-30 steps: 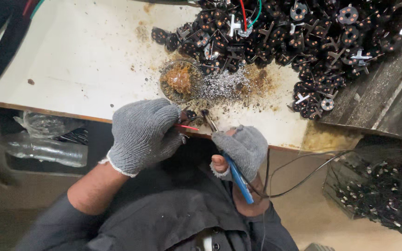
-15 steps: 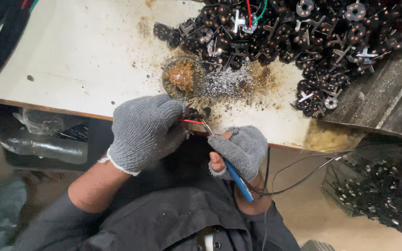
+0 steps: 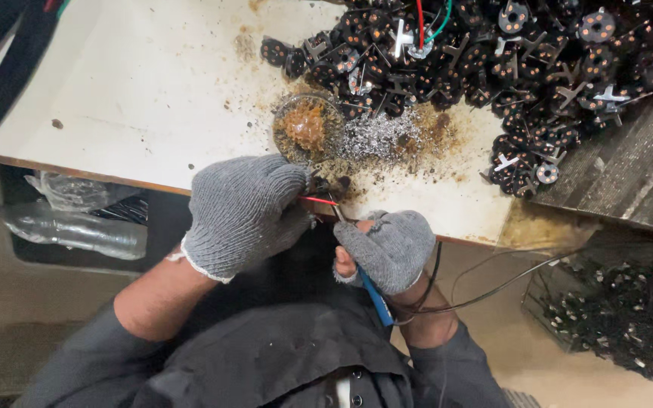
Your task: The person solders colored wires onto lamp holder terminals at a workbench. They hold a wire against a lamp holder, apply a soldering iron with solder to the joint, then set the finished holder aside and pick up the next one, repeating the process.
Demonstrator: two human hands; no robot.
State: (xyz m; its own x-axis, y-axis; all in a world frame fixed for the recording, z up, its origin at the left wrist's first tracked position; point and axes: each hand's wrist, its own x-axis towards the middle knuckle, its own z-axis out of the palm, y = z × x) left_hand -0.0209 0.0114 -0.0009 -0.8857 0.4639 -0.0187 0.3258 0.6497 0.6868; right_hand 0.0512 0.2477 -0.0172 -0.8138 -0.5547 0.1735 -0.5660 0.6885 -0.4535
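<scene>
Beyond both grips a flux dish (image 3: 305, 127), metal filings (image 3: 378, 137) and a heap of black parts (image 3: 493, 53) crowd the counter (image 3: 137, 91). Left hand (image 3: 243, 211) pinches a red wire (image 3: 317, 201) and small part (image 3: 326, 186). Right hand (image 3: 388, 248) is closed round a blue-handled iron (image 3: 376, 298), tip at the wire.

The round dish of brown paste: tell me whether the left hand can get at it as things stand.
Probably yes. The left hand lies just below the round dish of brown paste with only bare tabletop between them, but its grip is full, shut on a red wire.
</scene>
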